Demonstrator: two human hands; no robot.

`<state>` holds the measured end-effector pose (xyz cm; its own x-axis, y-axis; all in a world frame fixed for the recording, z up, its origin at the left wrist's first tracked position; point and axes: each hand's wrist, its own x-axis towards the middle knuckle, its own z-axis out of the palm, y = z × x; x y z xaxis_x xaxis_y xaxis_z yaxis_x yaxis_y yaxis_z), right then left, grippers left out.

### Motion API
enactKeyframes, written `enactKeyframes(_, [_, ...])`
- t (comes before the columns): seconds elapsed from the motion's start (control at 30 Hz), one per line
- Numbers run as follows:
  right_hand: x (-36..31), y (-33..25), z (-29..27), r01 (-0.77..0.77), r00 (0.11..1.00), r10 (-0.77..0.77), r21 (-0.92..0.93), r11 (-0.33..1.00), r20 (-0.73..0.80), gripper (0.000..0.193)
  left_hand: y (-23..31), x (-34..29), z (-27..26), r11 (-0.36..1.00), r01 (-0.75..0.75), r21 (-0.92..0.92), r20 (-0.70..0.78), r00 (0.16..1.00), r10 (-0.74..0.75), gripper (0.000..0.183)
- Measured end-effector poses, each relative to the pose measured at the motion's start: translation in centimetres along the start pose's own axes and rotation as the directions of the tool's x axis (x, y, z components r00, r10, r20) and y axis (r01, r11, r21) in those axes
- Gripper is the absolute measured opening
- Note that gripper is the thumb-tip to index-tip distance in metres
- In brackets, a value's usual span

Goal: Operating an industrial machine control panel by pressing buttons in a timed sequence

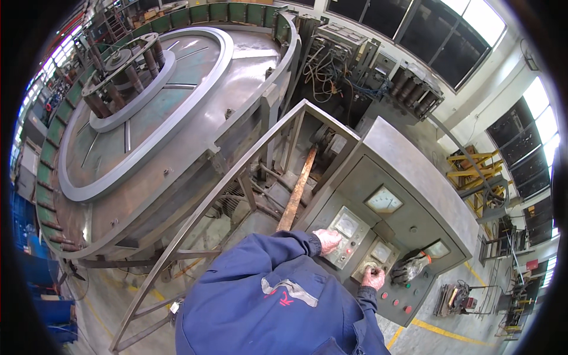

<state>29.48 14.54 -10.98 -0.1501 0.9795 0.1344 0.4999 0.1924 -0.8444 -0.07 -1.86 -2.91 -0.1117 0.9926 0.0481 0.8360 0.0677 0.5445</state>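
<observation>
My left hand (327, 241) reaches to the left metal instrument plate on a grey control cabinet, just below its square meter (347, 225). Its fingers are curled against the plate, and what they hold, if anything, is hidden. At the second plate, my right hand (373, 277) has its fingers closed around a dark control knob (371, 265) under another meter (381, 252). Right beside it, a pair of dirty grey work gloves (409, 269) with an orange edge lies on the panel. Red push buttons (396, 302) and a green one sit below my right hand.
A huge round metal turntable (195, 124) with concentric rings fills the left. An angled steel frame rail (225, 183) stands between it and the control cabinet (414, 171). A wooden plank (297, 189) lies inside the frame. Yellow steel stands (473, 171) are at the right.
</observation>
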Motion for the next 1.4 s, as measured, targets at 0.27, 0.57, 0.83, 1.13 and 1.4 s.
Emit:
enactKeyframes(0.27, [0.0,0.2,-0.1,-0.044,0.999,0.044,-0.064,0.997,0.000,0.030,-0.2,0.0,0.2,0.999,-0.024,0.024,0.050,0.998,0.023,0.036])
enactKeyframes(0.57, [-0.1,-0.2,0.0,-0.055,0.998,0.055,0.022,0.998,0.015,0.029,-0.4,-0.1,0.2,1.000,-0.026,-0.006,0.031,0.999,0.026,0.035])
enactKeyframes(0.83, [-0.1,-0.2,0.0,-0.021,1.000,0.021,-0.048,0.999,0.002,0.028,-0.4,0.1,0.2,1.000,-0.010,-0.018,0.051,0.999,0.011,0.035])
enactKeyframes(1.13, [0.0,0.8,0.3,0.047,0.999,-0.049,-0.063,0.997,-0.023,0.026,-0.5,0.0,0.4,0.999,-0.035,-0.010,0.015,0.999,0.036,0.038])
enactKeyframes(1.4, [0.0,0.4,0.1,-0.008,1.000,0.006,-0.050,0.999,-0.031,0.030,0.1,-0.1,-0.6,1.000,-0.019,-0.009,0.030,0.999,0.019,0.033])
